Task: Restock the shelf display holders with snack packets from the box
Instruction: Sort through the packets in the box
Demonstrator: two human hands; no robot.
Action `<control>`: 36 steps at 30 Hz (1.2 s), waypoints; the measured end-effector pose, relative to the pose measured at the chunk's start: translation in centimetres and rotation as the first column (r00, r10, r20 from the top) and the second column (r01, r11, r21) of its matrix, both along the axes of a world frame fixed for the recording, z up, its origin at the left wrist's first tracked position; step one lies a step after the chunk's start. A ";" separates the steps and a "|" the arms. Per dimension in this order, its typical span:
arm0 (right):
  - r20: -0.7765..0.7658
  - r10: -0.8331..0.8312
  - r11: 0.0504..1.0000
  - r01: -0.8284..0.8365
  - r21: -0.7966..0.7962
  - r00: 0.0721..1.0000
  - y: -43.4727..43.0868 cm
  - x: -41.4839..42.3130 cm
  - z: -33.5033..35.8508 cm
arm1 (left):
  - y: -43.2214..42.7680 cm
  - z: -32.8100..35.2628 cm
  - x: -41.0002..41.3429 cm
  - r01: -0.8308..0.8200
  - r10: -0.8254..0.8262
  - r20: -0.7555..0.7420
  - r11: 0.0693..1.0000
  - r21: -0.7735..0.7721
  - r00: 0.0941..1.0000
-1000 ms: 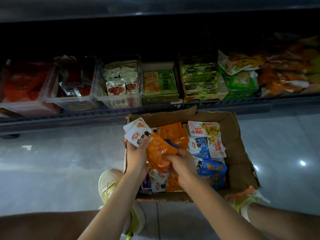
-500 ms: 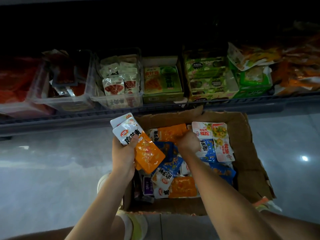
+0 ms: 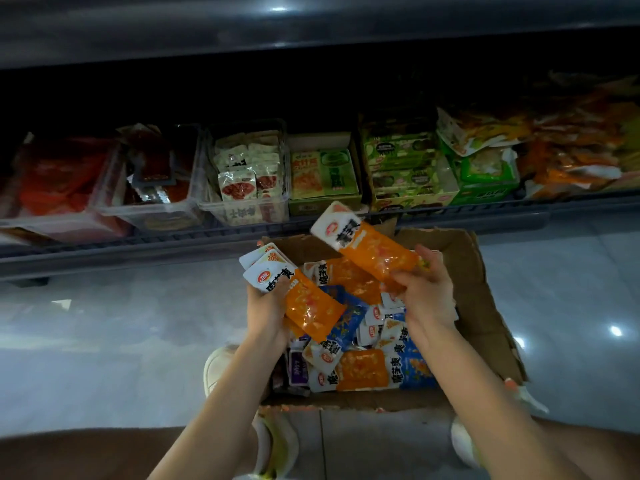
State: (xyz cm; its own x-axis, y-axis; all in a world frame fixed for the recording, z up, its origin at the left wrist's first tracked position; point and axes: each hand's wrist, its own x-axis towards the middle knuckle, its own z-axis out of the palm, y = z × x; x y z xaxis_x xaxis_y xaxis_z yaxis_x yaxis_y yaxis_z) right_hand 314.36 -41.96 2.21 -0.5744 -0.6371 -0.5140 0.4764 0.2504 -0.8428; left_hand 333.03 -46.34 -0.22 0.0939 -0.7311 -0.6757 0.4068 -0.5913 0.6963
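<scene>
A person at a low shop shelf sorts snack packets over a torn cardboard box [image 3: 485,306]. The left hand [image 3: 266,313] grips a fanned stack of orange-and-white packets [image 3: 308,299], with the thumb curled across their white ends. The right hand [image 3: 427,292] pinches the near end of a single orange packet [image 3: 367,251]. That packet is raised above the box and tilts up and away toward the shelf, its white end farthest from the fingers.

Between and below the two hands, the box holds a loose heap of more packets: blue ones [image 3: 349,320], an orange one [image 3: 362,370] near the wrists, and a small purple one [image 3: 298,370] beside the left forearm.

Beyond the hands, the shelf's display holders stand in a row. A clear plastic holder [image 3: 252,209] of white-and-red sachets sits straight ahead of the left hand, and a green carton [image 3: 323,174] sits just beyond the raised packet. Clear tubs [image 3: 156,206] of red packets lie farther left, and green boxes [image 3: 408,168] stand ahead of the right hand. A pale shoe [image 3: 216,368] shows beside the left forearm.
</scene>
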 end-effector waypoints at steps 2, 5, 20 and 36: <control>-0.029 0.106 0.994 -0.105 0.022 0.994 0.6 2.0 0.9 | 0.5 1.2 -0.8 0.003 -0.003 -0.059 1.000 -0.010 0.998; -0.306 0.327 0.945 -0.299 0.137 0.894 2.0 4.9 1.9 | 1.3 3.6 -2.2 0.005 -0.015 -0.107 0.996 -0.086 0.994; -0.585 0.613 0.717 -0.685 0.129 0.531 2.7 1.5 16.3 | 2.3 17.7 -6.4 0.481 -0.474 0.120 0.791 -0.377 0.873; -0.333 0.017 0.874 -0.176 -0.453 0.943 -2.0 -12.0 27.6 | -8.7 32.1 -13.9 0.830 0.212 0.850 0.198 -0.521 0.483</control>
